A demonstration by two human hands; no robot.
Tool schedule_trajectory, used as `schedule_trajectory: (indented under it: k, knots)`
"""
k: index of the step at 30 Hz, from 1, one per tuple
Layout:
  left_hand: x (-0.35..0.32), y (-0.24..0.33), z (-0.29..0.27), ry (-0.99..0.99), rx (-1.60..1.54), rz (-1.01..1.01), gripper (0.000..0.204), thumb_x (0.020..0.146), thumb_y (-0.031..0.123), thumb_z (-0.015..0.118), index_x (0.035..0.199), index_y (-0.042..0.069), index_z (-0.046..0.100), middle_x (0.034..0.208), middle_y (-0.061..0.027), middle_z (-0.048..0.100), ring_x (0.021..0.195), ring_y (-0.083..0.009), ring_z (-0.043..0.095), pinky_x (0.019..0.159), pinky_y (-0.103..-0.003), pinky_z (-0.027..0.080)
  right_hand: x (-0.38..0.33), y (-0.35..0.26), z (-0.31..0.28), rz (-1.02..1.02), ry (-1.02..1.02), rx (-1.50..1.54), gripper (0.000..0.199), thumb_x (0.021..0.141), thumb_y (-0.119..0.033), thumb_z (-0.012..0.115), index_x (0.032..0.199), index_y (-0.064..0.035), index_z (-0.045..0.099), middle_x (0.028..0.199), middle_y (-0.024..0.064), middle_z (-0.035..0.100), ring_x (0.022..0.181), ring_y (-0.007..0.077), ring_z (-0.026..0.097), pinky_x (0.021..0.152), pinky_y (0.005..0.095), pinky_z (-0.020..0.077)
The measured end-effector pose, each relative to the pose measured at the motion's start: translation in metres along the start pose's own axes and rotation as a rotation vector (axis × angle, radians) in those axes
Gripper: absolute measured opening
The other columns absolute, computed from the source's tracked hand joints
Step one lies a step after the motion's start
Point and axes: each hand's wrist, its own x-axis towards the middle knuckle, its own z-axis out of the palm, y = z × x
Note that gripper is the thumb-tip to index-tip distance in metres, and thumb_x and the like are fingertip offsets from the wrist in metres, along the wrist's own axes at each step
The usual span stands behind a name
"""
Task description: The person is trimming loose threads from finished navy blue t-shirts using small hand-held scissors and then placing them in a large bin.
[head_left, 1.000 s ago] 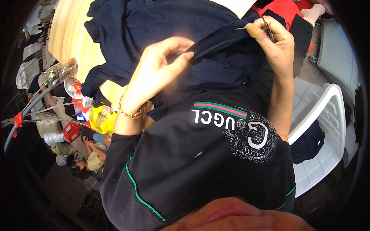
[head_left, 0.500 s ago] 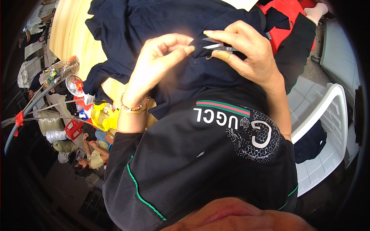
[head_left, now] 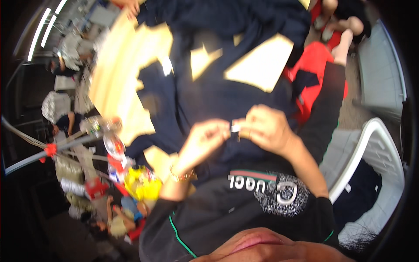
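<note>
We've got both hands pinched narrow, left hand (head_left: 205,139) and right hand (head_left: 262,129), on a small pale tag (head_left: 235,128) over the dark cloth (head_left: 218,94) (soft, floppy, so probably best gripped at an edge).

A pale wooden table (head_left: 115,74), white plastic chair (head_left: 371,153), ceiling strip lights (head_left: 41,28).

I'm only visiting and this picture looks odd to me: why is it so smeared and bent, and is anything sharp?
Head view: motion blur smears nearly everything, the left hand, right hand and the dark cloth alike; the small pale thing between the fingers is too blurred to name. The fisheye lens bends the white chair and darkens the corners. The table is brightly lit.
</note>
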Motion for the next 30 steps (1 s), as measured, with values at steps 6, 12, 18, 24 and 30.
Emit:
schedule_trajectory:
  k: [6,12,18,24,30]
  knots:
    - [0.001,-0.006,0.004,-0.056,0.186,0.030,0.017,0.088,0.004,0.064,0.105,-0.001,0.062,0.095,0.0011,0.063,0.087,-0.0048,0.055,0.078,-0.020,0.045,-0.003,-0.002,-0.012,0.179,0.044,0.109,0.025,0.075,-0.014,0.075,0.099,-0.0101,0.071,0.075,0.0042,0.059,0.067,0.0198,0.059,0.057,0.0294,0.0474]
    - [-0.008,0.011,0.023,-0.072,0.795,0.375,0.040,0.077,0.026,0.076,0.107,0.003,0.063,0.100,-0.0105,0.066,0.094,-0.0269,0.062,0.085,-0.035,0.046,-0.028,0.047,-0.033,0.514,0.373,0.141,0.055,0.071,-0.014,0.079,0.121,-0.0044,0.058,0.089,0.0073,0.060,0.078,0.0184,0.060,0.072,0.0296,0.0490]
    - [-0.005,0.008,0.010,-0.150,0.944,0.395,0.032,0.074,0.012,0.073,0.104,0.006,0.064,0.099,-0.0086,0.064,0.094,-0.0273,0.059,0.083,-0.035,0.044,-0.057,0.096,-0.038,0.846,0.102,0.642,0.060,0.079,-0.018,0.074,0.130,0.0022,0.050,0.085,-0.0038,0.049,0.076,0.0041,0.046,0.067,0.0204,0.0377]
    - [0.001,0.023,0.004,-0.038,0.909,0.541,0.031,0.069,-0.006,0.064,0.098,0.004,0.066,0.095,-0.0100,0.066,0.092,-0.0275,0.062,0.083,-0.036,0.049,-0.069,0.113,-0.044,0.734,-0.011,0.602,0.042,0.078,-0.010,0.074,0.116,-0.0015,0.057,0.072,-0.0078,0.042,0.065,0.0012,0.039,0.058,0.0186,0.0326]
    - [-0.004,0.028,-0.006,0.251,1.055,0.777,0.035,0.065,-0.009,0.064,0.095,0.008,0.065,0.087,-0.0058,0.063,0.088,-0.0257,0.061,0.087,-0.038,0.046,-0.069,0.121,-0.034,0.768,0.084,0.546,0.023,0.079,-0.007,0.075,0.097,-0.0011,0.062,0.081,-0.0072,0.052,0.071,0.0017,0.045,0.065,0.0166,0.0373]
